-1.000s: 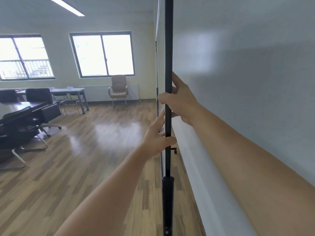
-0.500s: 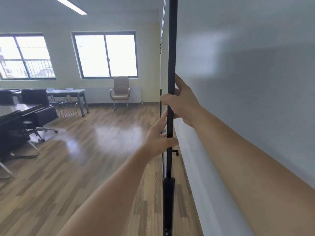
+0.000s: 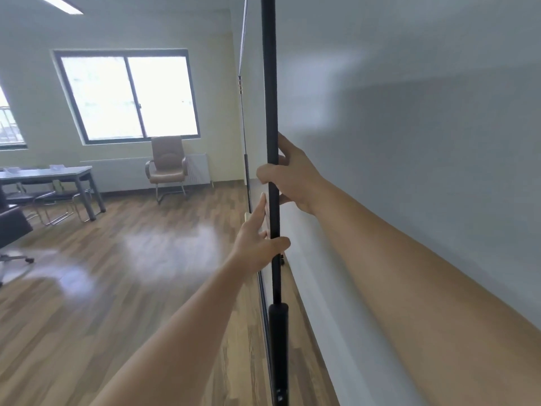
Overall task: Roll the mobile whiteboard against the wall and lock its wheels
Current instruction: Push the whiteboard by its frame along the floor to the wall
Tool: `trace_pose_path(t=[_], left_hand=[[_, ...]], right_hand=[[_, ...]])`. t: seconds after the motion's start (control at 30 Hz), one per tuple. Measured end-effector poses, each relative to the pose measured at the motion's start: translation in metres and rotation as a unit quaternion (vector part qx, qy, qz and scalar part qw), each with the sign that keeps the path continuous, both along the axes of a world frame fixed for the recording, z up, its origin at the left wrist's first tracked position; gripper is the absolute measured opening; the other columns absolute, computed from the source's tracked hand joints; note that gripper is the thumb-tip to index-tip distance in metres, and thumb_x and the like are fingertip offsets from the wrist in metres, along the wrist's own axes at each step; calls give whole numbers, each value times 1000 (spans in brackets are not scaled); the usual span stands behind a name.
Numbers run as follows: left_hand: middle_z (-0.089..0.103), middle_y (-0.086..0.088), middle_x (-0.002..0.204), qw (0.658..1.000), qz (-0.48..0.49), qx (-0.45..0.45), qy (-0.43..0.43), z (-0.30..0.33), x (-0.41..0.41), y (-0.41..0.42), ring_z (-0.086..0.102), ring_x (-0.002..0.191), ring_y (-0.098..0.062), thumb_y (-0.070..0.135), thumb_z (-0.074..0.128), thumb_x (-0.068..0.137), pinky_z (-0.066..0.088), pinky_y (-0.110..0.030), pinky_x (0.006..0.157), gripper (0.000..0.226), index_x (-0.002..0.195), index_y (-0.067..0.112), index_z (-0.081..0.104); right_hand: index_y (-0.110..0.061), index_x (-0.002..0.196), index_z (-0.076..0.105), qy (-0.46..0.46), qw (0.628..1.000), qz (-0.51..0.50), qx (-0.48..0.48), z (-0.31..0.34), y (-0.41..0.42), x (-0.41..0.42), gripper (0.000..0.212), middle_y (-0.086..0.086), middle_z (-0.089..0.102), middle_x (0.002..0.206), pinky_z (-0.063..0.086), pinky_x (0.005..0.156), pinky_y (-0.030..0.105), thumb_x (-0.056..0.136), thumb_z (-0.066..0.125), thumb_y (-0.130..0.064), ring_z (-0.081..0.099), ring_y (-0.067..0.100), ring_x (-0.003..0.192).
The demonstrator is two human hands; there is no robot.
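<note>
I see the mobile whiteboard edge-on: its black upright post [image 3: 270,83] runs from top to bottom through the middle of the head view, with a thicker black sleeve [image 3: 278,341] lower down. My right hand [image 3: 292,177] is wrapped around the post at mid height, from the wall side. My left hand [image 3: 257,244] holds the post just below, thumb hooked over it and fingers stretched up along the board's edge. The white wall [image 3: 409,142] fills the right side, close behind the board. One small caster [image 3: 282,260] shows far down the gap; the near wheels are hidden.
Wooden floor [image 3: 131,288] spreads to the left. A tan chair [image 3: 167,164] stands under the window [image 3: 128,95]. A grey table [image 3: 46,174] with black chairs is at the far left. A white baseboard [image 3: 330,332] runs along the wall's foot.
The view has shifted right and closer to the far window wall. Post and wall keep their places relative to me. Both hands keep the same grip on the post.
</note>
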State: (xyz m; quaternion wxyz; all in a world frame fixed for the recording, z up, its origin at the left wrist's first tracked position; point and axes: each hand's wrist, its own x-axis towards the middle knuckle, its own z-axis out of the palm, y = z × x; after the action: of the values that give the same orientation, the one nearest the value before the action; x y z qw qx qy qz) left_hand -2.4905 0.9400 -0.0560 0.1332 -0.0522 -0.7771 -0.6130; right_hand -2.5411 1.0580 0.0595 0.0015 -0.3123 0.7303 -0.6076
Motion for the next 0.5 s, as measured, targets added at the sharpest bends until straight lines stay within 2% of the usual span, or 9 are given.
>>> trace_pose_path(t=[0.07,0.13,0.2,0.23,0.3,0.37,0.43,0.5], left_hand=[[26,-10,173,1000,3,2,-6,0,-34,-15,73,105,-9,9,68,69,55,-18,66,111,164,47,26],[29,-11,172,1000,4,-6,-7,0,-66,-28,73,111,-17,11,68,69,57,-23,75,111,164,49,25],[32,-9,171,1000,3,-9,-4,2,-94,-38,74,92,-8,9,69,70,57,-27,83,111,165,47,24],[33,-7,170,1000,2,-9,-1,2,-110,-42,73,85,-6,8,69,72,57,-27,82,110,165,45,25],[40,-4,166,1000,-1,-8,7,2,-141,-53,74,84,-9,2,69,75,56,-24,74,107,166,40,28],[53,-1,157,1000,-2,-8,11,2,-169,-63,71,72,0,-3,68,76,54,-18,64,104,165,37,32],[66,8,141,1000,3,-8,21,2,-201,-73,66,67,4,-1,67,74,51,-12,62,102,163,38,37],[72,22,116,1000,4,-14,26,5,-231,-83,65,69,-4,1,65,71,50,-10,63,100,160,40,42]], right_hand=[[-45,153,45,-2,1000,-1,3,0,-14,-34,86,-33,63,65,60,53,28,77,66,-10,68,-3,61],[-46,152,44,-3,1000,-3,1,-1,-27,-68,86,-33,64,67,60,53,29,77,66,-11,69,-2,64],[-47,152,44,-3,1000,-3,-5,-1,-37,-98,86,-32,65,69,60,52,29,77,66,-11,69,-1,66],[-47,152,44,-6,1000,0,-8,-1,-43,-114,87,-30,66,73,60,52,30,77,66,-11,69,3,71],[-48,154,41,-13,1000,5,-16,0,-54,-144,89,-19,66,95,61,52,30,77,67,-12,67,13,87],[-49,156,38,-22,999,13,-22,-1,-66,-171,93,-7,57,111,61,52,32,74,67,-14,61,21,99],[-50,156,37,-26,999,19,-27,0,-80,-205,95,-2,50,117,61,53,34,72,67,-16,53,24,104],[-51,156,37,-28,999,21,-25,-1,-91,-237,96,-2,49,119,63,56,38,71,67,-17,53,27,106]])
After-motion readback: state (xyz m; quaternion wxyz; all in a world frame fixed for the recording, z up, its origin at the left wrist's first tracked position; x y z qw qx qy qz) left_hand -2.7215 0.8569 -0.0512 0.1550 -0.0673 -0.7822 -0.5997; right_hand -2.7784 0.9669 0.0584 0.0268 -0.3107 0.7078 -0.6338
